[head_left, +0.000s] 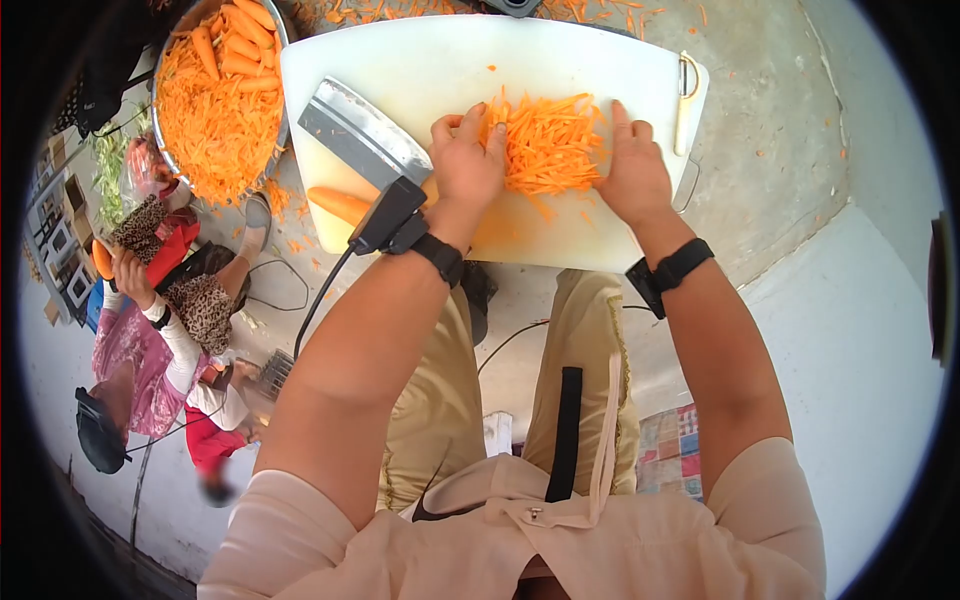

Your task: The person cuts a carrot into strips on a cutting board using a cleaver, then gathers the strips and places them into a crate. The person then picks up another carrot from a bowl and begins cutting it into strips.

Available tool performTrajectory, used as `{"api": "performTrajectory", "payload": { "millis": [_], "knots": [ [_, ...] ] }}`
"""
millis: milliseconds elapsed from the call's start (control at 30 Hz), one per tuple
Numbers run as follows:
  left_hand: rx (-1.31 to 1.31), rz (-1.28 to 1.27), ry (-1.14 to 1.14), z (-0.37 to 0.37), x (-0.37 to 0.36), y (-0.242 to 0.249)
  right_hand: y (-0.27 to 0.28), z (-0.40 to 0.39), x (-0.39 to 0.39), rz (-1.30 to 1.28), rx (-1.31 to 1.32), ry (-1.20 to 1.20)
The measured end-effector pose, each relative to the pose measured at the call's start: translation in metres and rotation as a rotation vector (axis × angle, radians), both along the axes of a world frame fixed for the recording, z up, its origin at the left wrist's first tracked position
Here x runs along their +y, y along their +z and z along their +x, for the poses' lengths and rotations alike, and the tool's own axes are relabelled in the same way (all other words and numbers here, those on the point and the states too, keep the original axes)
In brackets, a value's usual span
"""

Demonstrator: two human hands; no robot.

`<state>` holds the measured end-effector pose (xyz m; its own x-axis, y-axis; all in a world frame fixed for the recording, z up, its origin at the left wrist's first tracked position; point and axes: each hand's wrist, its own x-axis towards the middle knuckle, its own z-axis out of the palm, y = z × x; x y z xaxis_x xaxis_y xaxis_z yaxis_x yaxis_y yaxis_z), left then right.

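A pile of shredded carrot [550,145] lies on a white cutting board [400,55]. My left hand [468,162] rests against the pile's left side, thumb apart from its fingers. At the right edge of the pile is my right hand [637,172], its fingers stretched out along the shreds. Neither hand grips anything. Left of my left hand, a broad metal tool [365,130] lies slanted on the board. An orange carrot [338,204] sits below it, partly hidden by my left wrist. A peeler [685,115] lies at the board's right end.
A large metal bowl [283,120] beyond the board's left edge holds shredded and whole carrots. Two other people sit at the left; one person's hand [132,275] holds a carrot [103,260]. Cables run across the floor, and shreds are scattered beyond the board.
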<state>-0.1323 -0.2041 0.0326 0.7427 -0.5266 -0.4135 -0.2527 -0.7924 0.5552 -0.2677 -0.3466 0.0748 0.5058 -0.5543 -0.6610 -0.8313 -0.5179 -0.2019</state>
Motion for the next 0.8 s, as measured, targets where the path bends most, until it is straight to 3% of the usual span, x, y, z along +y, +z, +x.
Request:
{"api": "performTrajectory", "payload": {
  "millis": [133,200,267,300,333,367,400,467,600,800],
  "knots": [
    [0.016,0.035,-0.004,-0.025,-0.015,0.001,-0.020,0.018,0.037,0.006,-0.022,0.150],
    [0.058,0.065,0.001,-0.038,-0.022,0.006,-0.027,0.030,0.056,0.102,-0.088,0.047],
    [0.199,0.085,0.225,-0.045,-0.027,0.009,-0.027,0.031,0.064,0.144,-0.135,-0.019],
    [0.199,0.082,0.225,-0.047,-0.025,0.004,-0.030,0.028,0.068,0.192,-0.307,-0.128],
    [0.345,-0.026,0.358,-0.049,-0.023,0.000,-0.033,0.025,0.072,0.239,-0.478,-0.237],
    [0.490,-0.137,0.491,-0.050,-0.022,-0.005,-0.035,0.020,0.074,0.235,-0.478,-0.235],
    [0.489,-0.143,0.493,-0.050,-0.022,-0.002,-0.036,0.016,0.074,0.271,-0.524,-0.265],
    [0.742,-0.222,0.532,-0.049,-0.020,0.007,-0.038,0.011,0.076,0.298,-0.579,-0.289],
    [0.526,-0.208,0.415,-0.062,-0.014,0.009,-0.022,0.008,0.077,0.401,-0.553,-0.353],
    [0.685,-0.273,0.537,-0.036,-0.045,0.045,0.018,0.035,0.046,0.387,-0.579,-0.356]
  ]
}}
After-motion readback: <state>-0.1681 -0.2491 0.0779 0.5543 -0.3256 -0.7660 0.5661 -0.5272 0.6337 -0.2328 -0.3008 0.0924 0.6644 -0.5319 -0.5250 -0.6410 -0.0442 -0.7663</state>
